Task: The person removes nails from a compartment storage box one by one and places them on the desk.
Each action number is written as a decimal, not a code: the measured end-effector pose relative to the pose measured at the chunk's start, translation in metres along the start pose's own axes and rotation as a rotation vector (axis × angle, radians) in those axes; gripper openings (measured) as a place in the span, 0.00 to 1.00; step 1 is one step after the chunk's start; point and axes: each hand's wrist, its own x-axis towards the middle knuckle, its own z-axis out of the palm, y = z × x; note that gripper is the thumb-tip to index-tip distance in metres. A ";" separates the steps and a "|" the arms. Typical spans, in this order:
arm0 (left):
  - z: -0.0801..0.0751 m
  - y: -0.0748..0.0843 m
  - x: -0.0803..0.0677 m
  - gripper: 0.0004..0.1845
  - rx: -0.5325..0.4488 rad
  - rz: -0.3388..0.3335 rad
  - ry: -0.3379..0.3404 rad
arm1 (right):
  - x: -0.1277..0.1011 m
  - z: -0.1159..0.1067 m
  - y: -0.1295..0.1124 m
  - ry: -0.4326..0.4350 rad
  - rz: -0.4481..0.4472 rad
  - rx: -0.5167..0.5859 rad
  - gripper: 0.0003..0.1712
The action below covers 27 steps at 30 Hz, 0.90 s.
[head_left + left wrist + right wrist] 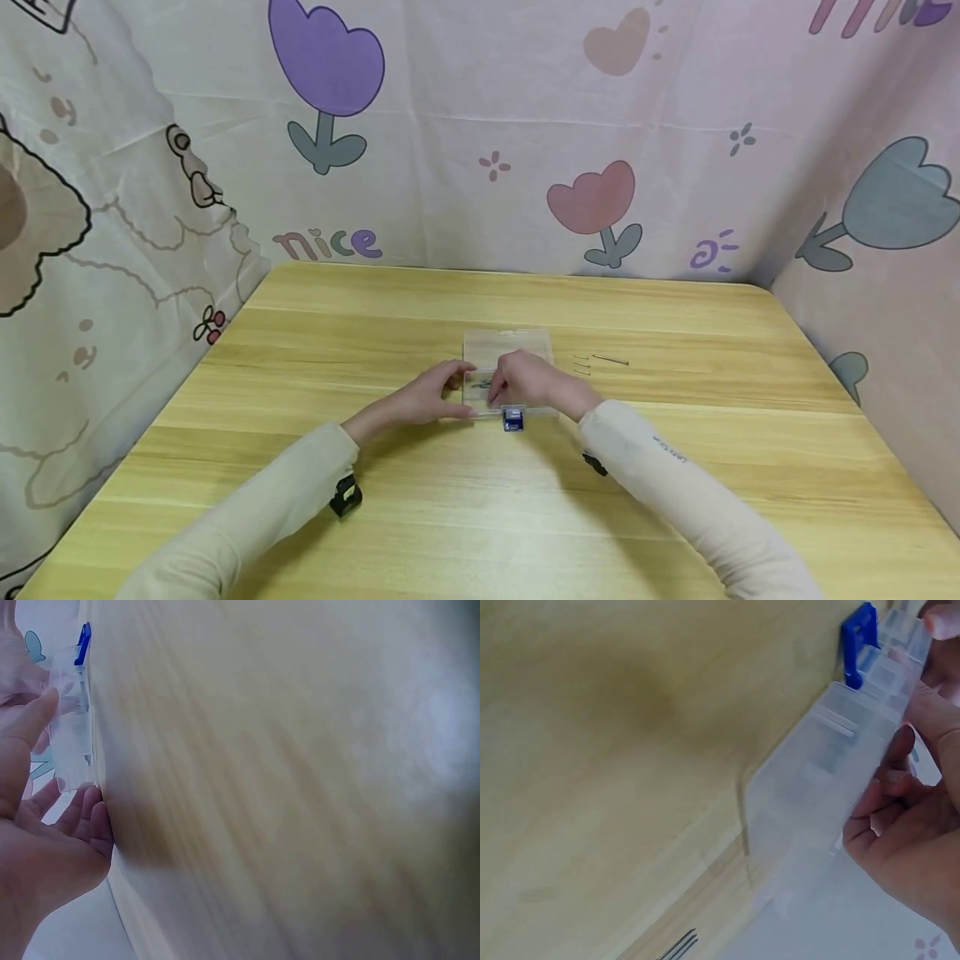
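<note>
A clear plastic box (480,402) with a blue latch (513,419) at its front stands on the table, its lid (501,343) folded back. My left hand (431,396) holds the box's left end, thumb at the front corner and fingers toward the back. Over the box, my right hand (528,379) reaches in with bent fingers pointing down. Small thin metal pieces (482,384) lie inside, left of those fingertips. In the right wrist view, the box (810,761) shows divided compartments beside the right hand (911,825). I cannot tell whether the right fingertips pinch a piece.
To the right of the box, several thin bent metal pieces (582,365) lie in a row, with a longer metal rod (611,360) beside them. The wooden table (480,517) runs back to a patterned cloth (450,192).
</note>
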 end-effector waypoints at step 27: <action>0.002 0.000 0.001 0.37 0.003 0.006 0.005 | -0.006 0.008 0.001 0.052 0.043 -0.093 0.05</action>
